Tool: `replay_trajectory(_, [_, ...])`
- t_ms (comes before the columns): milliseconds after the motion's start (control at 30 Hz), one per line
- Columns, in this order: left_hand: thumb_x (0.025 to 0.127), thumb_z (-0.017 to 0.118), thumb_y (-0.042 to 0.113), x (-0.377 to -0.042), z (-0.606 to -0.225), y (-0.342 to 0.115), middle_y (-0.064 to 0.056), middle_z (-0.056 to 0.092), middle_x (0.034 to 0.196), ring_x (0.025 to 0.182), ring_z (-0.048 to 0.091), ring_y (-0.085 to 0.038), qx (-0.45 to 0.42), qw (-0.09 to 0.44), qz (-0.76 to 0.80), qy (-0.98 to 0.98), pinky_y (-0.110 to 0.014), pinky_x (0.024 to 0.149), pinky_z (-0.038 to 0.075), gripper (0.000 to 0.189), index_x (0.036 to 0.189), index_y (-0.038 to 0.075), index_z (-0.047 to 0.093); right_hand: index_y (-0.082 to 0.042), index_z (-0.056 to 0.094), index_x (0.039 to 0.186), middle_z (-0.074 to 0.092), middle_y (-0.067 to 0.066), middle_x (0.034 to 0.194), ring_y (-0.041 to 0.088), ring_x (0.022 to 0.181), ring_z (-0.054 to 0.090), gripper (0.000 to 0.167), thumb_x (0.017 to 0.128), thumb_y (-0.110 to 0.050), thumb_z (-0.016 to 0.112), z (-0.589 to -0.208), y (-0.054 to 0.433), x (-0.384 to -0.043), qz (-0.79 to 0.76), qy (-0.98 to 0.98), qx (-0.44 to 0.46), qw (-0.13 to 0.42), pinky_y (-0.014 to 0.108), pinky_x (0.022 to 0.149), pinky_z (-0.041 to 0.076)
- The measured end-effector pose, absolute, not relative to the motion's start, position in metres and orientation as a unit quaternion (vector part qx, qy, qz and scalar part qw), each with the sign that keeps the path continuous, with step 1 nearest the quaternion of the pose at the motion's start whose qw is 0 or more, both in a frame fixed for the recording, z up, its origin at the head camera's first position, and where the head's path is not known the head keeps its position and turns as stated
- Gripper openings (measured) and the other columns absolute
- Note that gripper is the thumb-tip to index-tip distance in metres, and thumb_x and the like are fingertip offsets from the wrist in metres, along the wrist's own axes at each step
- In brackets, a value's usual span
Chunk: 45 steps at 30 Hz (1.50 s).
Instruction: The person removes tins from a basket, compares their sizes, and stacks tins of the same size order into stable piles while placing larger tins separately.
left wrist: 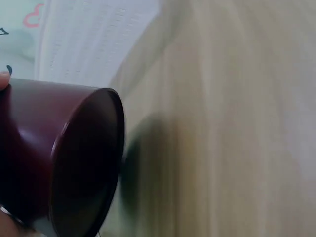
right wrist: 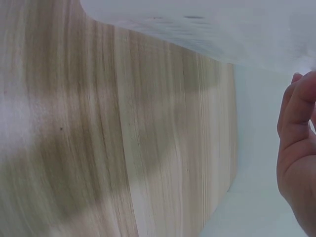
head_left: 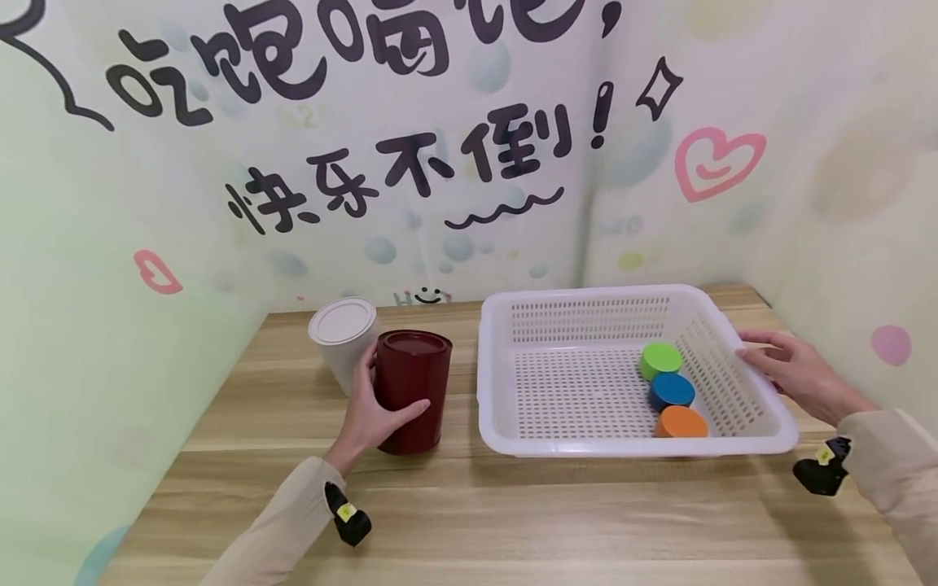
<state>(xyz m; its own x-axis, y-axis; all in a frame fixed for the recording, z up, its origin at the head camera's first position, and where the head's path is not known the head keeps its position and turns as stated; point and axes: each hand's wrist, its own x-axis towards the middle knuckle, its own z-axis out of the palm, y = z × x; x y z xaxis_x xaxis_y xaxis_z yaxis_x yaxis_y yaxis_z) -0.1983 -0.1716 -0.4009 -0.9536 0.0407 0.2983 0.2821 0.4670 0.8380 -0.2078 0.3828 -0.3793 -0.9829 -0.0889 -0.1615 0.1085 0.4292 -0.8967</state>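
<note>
My left hand [head_left: 370, 415] grips a dark red canister [head_left: 414, 391] with a recessed lid, thumb across its front. In the left wrist view the canister [left wrist: 34, 133] shows its dark underside, tilted off the tabletop, its shadow beside it. Just behind it stands a white canister [head_left: 344, 325], partly hidden. To the right is a white perforated plastic basket [head_left: 630, 446], holding a green disc [head_left: 661, 359], a blue disc [head_left: 672, 391] and an orange disc [head_left: 681, 422] in a row. My right hand [head_left: 802, 374] holds the basket's right rim, fingers curled at the edge in the right wrist view.
The wood-grain table [head_left: 557, 521] meets a printed cloth wall [head_left: 440, 268] at the back, with more cloth at both sides. The basket takes up the table's right half. Wrist cameras [head_left: 352, 521] hang below both sleeves.
</note>
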Motion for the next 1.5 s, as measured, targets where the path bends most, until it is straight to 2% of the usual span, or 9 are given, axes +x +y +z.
replay_trajectory(100, [0.064, 0.079, 0.025, -0.191, -0.404, -0.18, -0.006, 0.026, 0.135, 0.117, 0.033, -0.023, -0.102, 0.114, -0.511, -0.846, -0.047, 0.091, 0.035, 0.102, 0.14, 0.022, 0.011, -0.011, 0.036, 0.126, 0.055, -0.014, 0.088, 0.013, 0.078, 0.06, 0.046, 0.089, -0.035, 0.05, -0.381, 0.381, -0.207, -0.531, 0.842, 0.006, 0.097, 0.035, 0.067, 0.05])
replay_trajectory(200, [0.067, 0.077, 0.015, -0.181, -0.398, -0.186, -0.009, 0.027, 0.136, 0.119, 0.031, -0.026, -0.114, 0.101, -0.522, -0.839, -0.049, 0.093, 0.033, 0.101, 0.141, 0.019, 0.009, -0.016, 0.039, 0.123, 0.055, -0.015, 0.088, 0.011, 0.078, 0.06, 0.039, 0.09, -0.033, 0.05, -0.383, 0.381, -0.207, -0.534, 0.84, 0.0, 0.092, 0.033, 0.067, 0.05])
replay_trajectory(333, [0.068, 0.074, 0.004, -0.172, -0.389, -0.196, -0.018, 0.023, 0.137, 0.123, 0.025, -0.033, -0.121, 0.084, -0.538, -0.83, -0.052, 0.097, 0.026, 0.1, 0.141, 0.009, 0.007, -0.03, 0.042, 0.113, 0.056, -0.018, 0.086, 0.009, 0.076, 0.06, 0.023, 0.091, -0.029, 0.05, -0.383, 0.383, -0.207, -0.543, 0.836, -0.008, 0.083, 0.031, 0.065, 0.05])
replay_trajectory(433, [0.067, 0.076, 0.005, -0.173, -0.399, -0.212, -0.017, 0.025, 0.137, 0.125, 0.023, -0.032, -0.119, 0.083, -0.535, -0.832, -0.054, 0.098, 0.023, 0.101, 0.141, 0.01, 0.007, -0.034, 0.042, 0.109, 0.057, -0.018, 0.085, 0.01, 0.076, 0.06, 0.021, 0.091, -0.029, 0.05, -0.381, 0.384, -0.207, -0.545, 0.834, -0.004, 0.084, 0.032, 0.064, 0.05])
replay_trajectory(700, [0.064, 0.077, 0.001, -0.171, -0.417, -0.242, -0.016, 0.029, 0.132, 0.121, 0.029, -0.035, -0.128, 0.089, -0.536, -0.83, -0.058, 0.089, 0.031, 0.1, 0.137, 0.01, 0.01, -0.02, 0.04, 0.121, 0.054, -0.015, 0.087, 0.011, 0.078, 0.06, 0.038, 0.088, -0.036, 0.051, -0.379, 0.384, -0.207, -0.529, 0.844, 0.009, 0.091, 0.034, 0.067, 0.05])
replay_trajectory(967, [0.064, 0.077, 0.003, -0.173, -0.423, -0.259, -0.013, 0.027, 0.13, 0.119, 0.029, -0.033, -0.115, 0.125, -0.535, -0.828, -0.063, 0.084, 0.032, 0.101, 0.137, 0.018, 0.009, -0.019, 0.04, 0.122, 0.054, -0.016, 0.087, 0.011, 0.078, 0.06, 0.04, 0.088, -0.037, 0.051, -0.379, 0.384, -0.208, -0.531, 0.842, 0.008, 0.09, 0.034, 0.067, 0.05])
replay_trajectory(1100, [0.067, 0.076, 0.006, -0.173, -0.422, -0.263, -0.013, 0.025, 0.131, 0.12, 0.028, -0.032, -0.112, 0.11, -0.53, -0.833, -0.062, 0.086, 0.031, 0.102, 0.138, 0.021, 0.004, -0.014, 0.038, 0.125, 0.054, -0.016, 0.087, 0.011, 0.078, 0.06, 0.045, 0.089, -0.037, 0.051, -0.379, 0.383, -0.208, -0.528, 0.844, 0.006, 0.09, 0.034, 0.067, 0.05])
replay_trajectory(1267, [0.067, 0.075, 0.002, -0.17, -0.416, -0.265, -0.016, 0.019, 0.134, 0.123, 0.02, -0.038, -0.094, 0.09, -0.547, -0.827, -0.063, 0.089, 0.026, 0.106, 0.138, 0.022, -0.002, -0.011, 0.036, 0.127, 0.055, -0.015, 0.088, 0.01, 0.078, 0.06, 0.046, 0.09, -0.034, 0.05, -0.38, 0.379, -0.211, -0.534, 0.84, -0.001, 0.093, 0.034, 0.067, 0.05])
replay_trajectory(1500, [0.068, 0.074, 0.002, -0.172, -0.411, -0.262, -0.02, 0.02, 0.134, 0.123, 0.02, -0.041, -0.068, 0.072, -0.541, -0.835, -0.063, 0.091, 0.022, 0.106, 0.137, 0.017, -0.005, -0.031, 0.042, 0.112, 0.057, -0.017, 0.086, 0.009, 0.076, 0.06, 0.022, 0.091, -0.028, 0.049, -0.381, 0.384, -0.209, -0.545, 0.834, -0.009, 0.088, 0.031, 0.065, 0.05])
